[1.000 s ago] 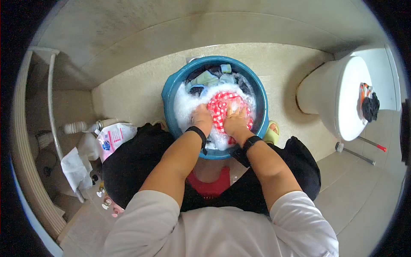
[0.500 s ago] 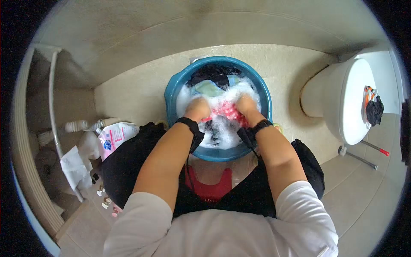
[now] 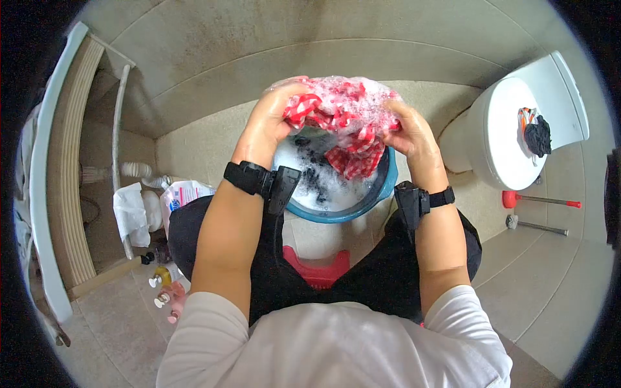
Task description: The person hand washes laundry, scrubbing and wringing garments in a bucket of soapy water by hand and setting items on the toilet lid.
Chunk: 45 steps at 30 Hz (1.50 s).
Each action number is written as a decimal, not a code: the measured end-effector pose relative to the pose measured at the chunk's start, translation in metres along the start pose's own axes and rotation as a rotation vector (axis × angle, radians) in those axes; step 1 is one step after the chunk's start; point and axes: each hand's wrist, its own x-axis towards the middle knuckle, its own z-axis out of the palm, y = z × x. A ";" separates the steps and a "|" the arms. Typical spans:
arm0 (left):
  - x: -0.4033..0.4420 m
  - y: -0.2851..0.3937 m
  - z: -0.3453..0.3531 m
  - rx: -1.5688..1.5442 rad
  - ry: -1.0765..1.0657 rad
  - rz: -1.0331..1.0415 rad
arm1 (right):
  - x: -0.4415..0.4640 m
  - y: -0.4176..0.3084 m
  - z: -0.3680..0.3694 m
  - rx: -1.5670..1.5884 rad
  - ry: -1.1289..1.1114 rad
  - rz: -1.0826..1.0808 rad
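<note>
A soapy red-and-white checked cloth garment (image 3: 343, 113) is raised above the blue basin (image 3: 339, 215), with one end hanging down over the water. My left hand (image 3: 275, 113) grips its left side, fingers curled into the wet fabric. On the right side, my right hand (image 3: 411, 132) holds the other end between thumb and fingers. Thick suds cover much of the upper part of the garment. Below it, dark clothes (image 3: 312, 174) lie in foamy water in the basin. The garment hides the basin's far rim.
At right stands a white toilet (image 3: 501, 129) with a black cloth (image 3: 538, 136) on its lid and a red plunger (image 3: 511, 199) beside it. A red stool (image 3: 317, 268) is between my legs. Pump bottles (image 3: 169, 294) and a detergent bag (image 3: 186, 195) sit at left.
Both hands have come up out of the suds, lifting the red checked garment above the basin. The view has shifted slightly.
</note>
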 end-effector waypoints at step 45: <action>-0.045 -0.069 0.028 0.004 0.110 -0.512 | -0.045 0.047 0.041 -0.917 -0.080 -0.509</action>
